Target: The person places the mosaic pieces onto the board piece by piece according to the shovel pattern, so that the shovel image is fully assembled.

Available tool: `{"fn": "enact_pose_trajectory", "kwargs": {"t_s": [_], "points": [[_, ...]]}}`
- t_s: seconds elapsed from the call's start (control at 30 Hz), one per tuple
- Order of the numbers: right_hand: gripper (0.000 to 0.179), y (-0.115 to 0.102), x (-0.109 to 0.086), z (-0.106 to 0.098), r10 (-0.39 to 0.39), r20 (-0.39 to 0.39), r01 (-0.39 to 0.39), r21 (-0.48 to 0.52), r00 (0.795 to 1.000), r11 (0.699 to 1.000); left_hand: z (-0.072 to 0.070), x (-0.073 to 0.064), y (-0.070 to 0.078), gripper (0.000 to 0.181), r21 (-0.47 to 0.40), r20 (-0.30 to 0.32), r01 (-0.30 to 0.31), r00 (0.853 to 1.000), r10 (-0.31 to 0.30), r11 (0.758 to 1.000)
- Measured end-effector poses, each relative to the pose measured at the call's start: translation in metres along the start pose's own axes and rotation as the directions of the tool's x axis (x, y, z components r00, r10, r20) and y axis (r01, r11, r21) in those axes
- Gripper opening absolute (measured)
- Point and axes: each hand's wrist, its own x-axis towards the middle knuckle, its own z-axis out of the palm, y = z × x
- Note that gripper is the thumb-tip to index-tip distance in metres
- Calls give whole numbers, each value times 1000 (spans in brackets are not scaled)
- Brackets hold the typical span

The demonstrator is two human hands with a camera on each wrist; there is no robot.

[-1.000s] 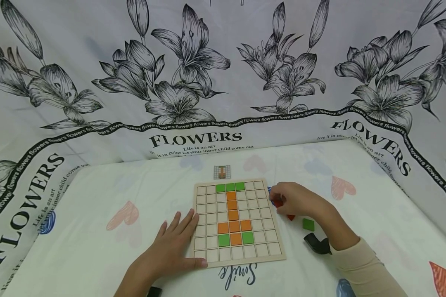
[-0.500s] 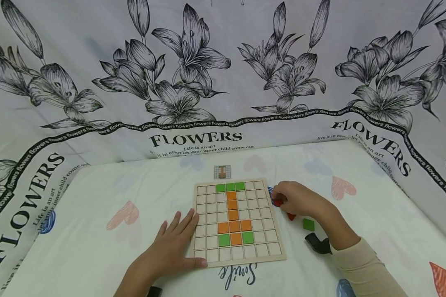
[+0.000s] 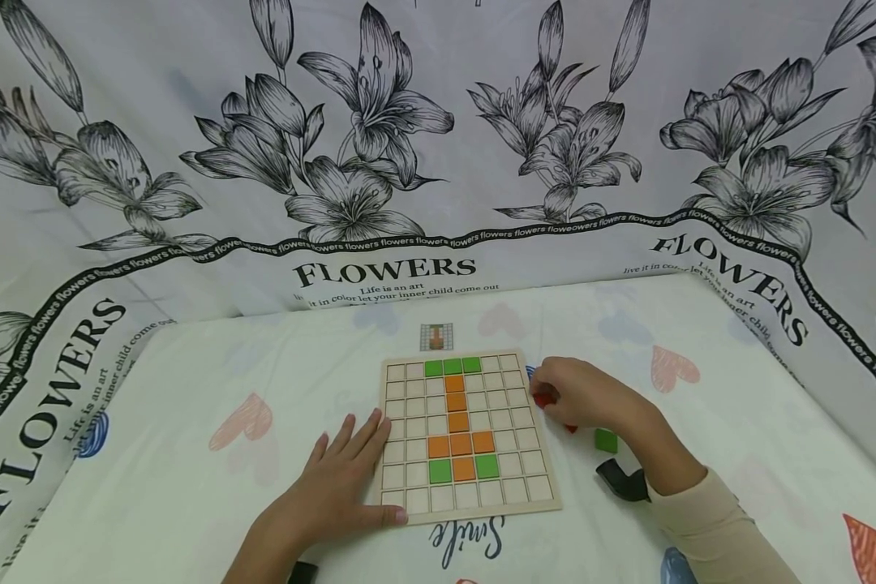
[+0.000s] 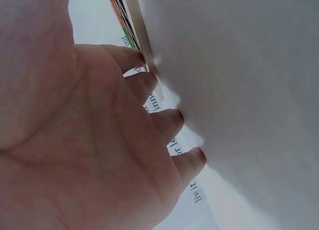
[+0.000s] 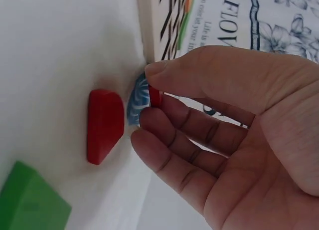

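My left hand (image 3: pixel 339 478) lies with its fingers spread at the left edge of the wooden grid board (image 3: pixel 506 420), fingertips and thumb on its frame. Beyond the board's right edge, my right hand (image 3: pixel 591 393) pinches a small red tile (image 5: pixel 155 97) between thumb and fingers. Another red tile (image 5: pixel 104 126) with a slanted end is on the cloth just under that hand. A green tile (image 3: pixel 606 440) lies nearer the wrist. On the board, orange tiles (image 3: pixel 457 422) form a column with a short crossbar, and green tiles (image 3: pixel 453 367) sit in the top row and beside the column's foot.
A small printed card (image 3: pixel 436 337) with a grid pattern lies behind the board. The table is covered by a white cloth (image 3: pixel 307 365) with printed hearts and lettering. A flower-printed curtain (image 3: pixel 467 178) hangs along the back.
The right hand has shifted only slightly at the board's right edge, covering more of the loose red tile. The left hand and the tiles on the board keep their places.
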Motion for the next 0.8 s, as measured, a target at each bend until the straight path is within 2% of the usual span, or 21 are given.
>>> {"fn": "enact_pose_trajectory", "kwargs": {"t_s": [0.27, 0.47, 0.6, 0.8], "points": [[13, -22, 4, 10, -115, 18, 114, 59, 993, 992, -1, 0, 1, 117, -9, 0, 0, 1000, 0, 1000], [13, -53, 9, 30, -225, 48, 221, 72, 973, 973, -1, -1, 1, 117, -6, -5, -6, 1000, 6, 1000], [11, -72, 9, 42, -281, 70, 279, 46, 957, 959, -1, -1, 1, 117, -5, -4, -6, 1000, 6, 1000], [11, -90, 8, 60, -324, 112, 320, 47, 939, 946, -2, -1, 0, 117, -10, -10, -12, 1000, 12, 1000]]}}
